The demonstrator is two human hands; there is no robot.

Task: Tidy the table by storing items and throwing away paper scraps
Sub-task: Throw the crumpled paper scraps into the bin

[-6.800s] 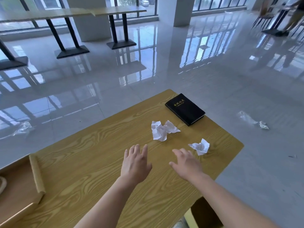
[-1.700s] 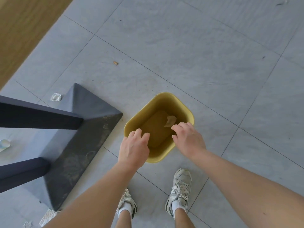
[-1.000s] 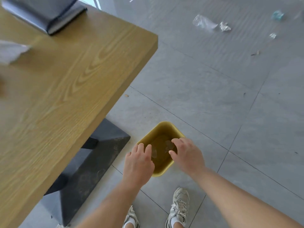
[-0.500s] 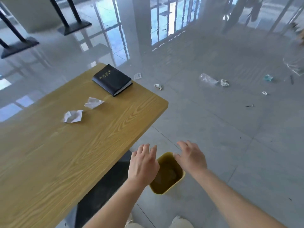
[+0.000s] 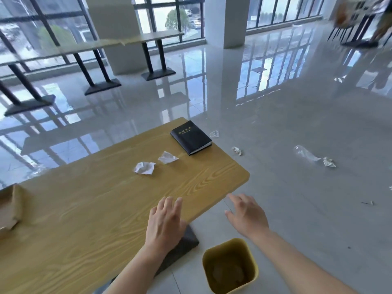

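Glossy grey tiles mirror tall windows across a wide hall, and a wooden desk (image 5: 101, 209) runs from the left edge toward the middle of the view. Near its far corner lies a black notebook (image 5: 191, 137), closed, with gold lettering on the cover. Just this side of it sit two crumpled paper scraps: one scrap (image 5: 167, 158) close to the notebook, the other scrap (image 5: 144, 168) beside it and a little further left, the two lying close together, whether touching I cannot tell. At the left edge of the view a brown box (image 5: 9, 205) rests on the desk, only partly visible.

Both hands are empty. The left hand (image 5: 164, 222) hovers over the near edge of the desk, palm down, its grip loose with fingers extended and close together. The right hand (image 5: 247, 216) is out past the desk corner, above the floor, its grip spread wide with fingers splayed. The paper scraps lie well ahead of both hands, further up the desk and slightly left of the left hand; the notebook is further still.

On the floor below the right forearm stands a yellow bin (image 5: 230, 266), just beside the dark desk base (image 5: 180, 247), with something pale lying at its bottom. More crumpled litter (image 5: 328, 162) is scattered on the tiles to the right, well apart from the desk.
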